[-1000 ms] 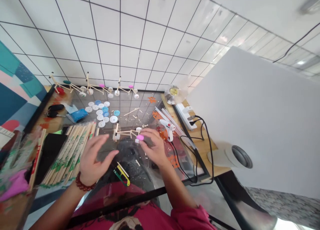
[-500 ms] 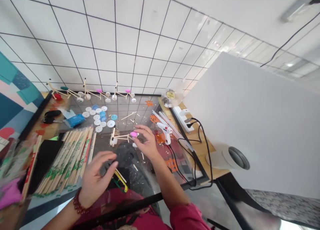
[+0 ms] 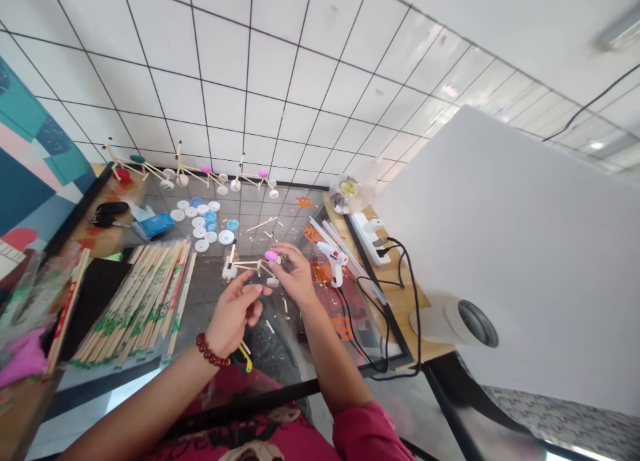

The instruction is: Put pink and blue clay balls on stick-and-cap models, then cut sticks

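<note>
In front of me stands a small tricycle model (image 3: pixel 243 265) of wooden sticks with white bottle-cap wheels. At its right end my right hand (image 3: pixel 296 277) pinches the pink oval seat piece (image 3: pixel 271 255) between thumb and fingers. My left hand (image 3: pixel 235 314) is just below the sticks, index finger and thumb apart, the other fingers curled, nothing visible in it. Its index fingertip is close to the frame; whether it touches, I cannot tell. Under the left wrist lies a yellow-handled cutter (image 3: pixel 245 359), partly hidden.
Finished stick models (image 3: pixel 187 171) line the back edge. Blue and white bottle caps (image 3: pixel 203 222) lie before them. Bagged wooden sticks (image 3: pixel 137 304) are at left. A hot glue gun (image 3: pixel 334 261), glue sticks (image 3: pixel 334 237) and a power strip (image 3: pixel 369 237) with black cables are at right.
My left hand has moved up and right, from above the cutter to the model. My right hand stays at the pink seat piece. The camera view has shifted slightly.
</note>
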A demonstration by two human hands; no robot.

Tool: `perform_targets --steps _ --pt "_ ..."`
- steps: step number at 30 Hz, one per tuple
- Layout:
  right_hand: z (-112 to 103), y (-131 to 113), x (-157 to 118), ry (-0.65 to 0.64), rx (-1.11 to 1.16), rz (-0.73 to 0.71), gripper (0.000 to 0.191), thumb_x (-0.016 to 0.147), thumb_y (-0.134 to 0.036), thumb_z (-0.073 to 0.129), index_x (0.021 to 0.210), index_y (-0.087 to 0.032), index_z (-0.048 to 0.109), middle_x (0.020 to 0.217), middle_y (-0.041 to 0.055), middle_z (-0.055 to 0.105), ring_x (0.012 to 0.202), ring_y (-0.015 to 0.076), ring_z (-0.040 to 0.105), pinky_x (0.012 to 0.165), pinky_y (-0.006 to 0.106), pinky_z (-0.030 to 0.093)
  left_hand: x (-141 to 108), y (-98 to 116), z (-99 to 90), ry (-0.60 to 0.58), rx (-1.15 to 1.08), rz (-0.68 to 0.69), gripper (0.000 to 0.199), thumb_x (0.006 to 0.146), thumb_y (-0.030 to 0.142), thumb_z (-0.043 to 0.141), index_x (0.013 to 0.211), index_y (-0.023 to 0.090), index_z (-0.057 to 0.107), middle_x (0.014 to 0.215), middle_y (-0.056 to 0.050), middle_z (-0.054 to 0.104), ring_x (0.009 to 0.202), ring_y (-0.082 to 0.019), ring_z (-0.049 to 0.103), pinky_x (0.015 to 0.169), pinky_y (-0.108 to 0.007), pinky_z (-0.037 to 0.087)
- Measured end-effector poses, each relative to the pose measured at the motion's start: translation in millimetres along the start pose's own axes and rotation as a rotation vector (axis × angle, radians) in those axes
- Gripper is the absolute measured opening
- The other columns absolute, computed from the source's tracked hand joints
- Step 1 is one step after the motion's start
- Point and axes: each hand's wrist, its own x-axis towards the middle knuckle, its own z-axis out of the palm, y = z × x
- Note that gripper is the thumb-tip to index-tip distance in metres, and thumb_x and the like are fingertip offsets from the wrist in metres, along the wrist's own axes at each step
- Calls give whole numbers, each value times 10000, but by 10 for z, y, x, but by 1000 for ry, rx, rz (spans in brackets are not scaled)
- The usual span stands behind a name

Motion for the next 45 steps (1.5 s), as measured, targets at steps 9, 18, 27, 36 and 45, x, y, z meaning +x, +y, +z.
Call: perform_targets --steps 9,18,27,36,45 --pt "-3 6 -74 -7 36 74 183 835 -300 722 1007 -242 743 1053 48 754 1024 211 699 977 375 529 381 -20 164 79 -99 96 578 523 466 902 922 119 668 615 -16 688 358 -57 453 317 -160 238" --pt "28 21 -61 -27 -92 -71 160 841 -285 726 997 -257 751 1044 52 770 1020 210 711 972 379 532 395 -47 58 72 -94 168 525 534 478 917 855 124 698 650 -4 683 398 -53 478 325 -152 273" --pt "116 5 -31 -113 -199 -105 179 847 -296 697 1015 -256 743 1116 68 767 1100 229 698 1014 414 474 376 -87 19 67 -137 188 524 585 583 867 794 141 679 675 1 670 410 -66 502 329 -173 305" --pt "115 -51 -13 -155 -335 -86 220 806 -235 670 1018 -272 715 1159 46 759 1133 233 679 1070 441 360 367 31 123 101 -95 104 561 530 590 891 763 143 646 576 47 587 377 -51 462 315 -155 236" --pt "118 -38 -14 -131 -351 -132 249 779 -201 649 1012 -266 708 1149 45 761 1111 237 689 1029 431 353 425 69 243 199 -107 45 553 426 487 944 654 162 559 487 75 525 332 -26 354 319 -155 133"
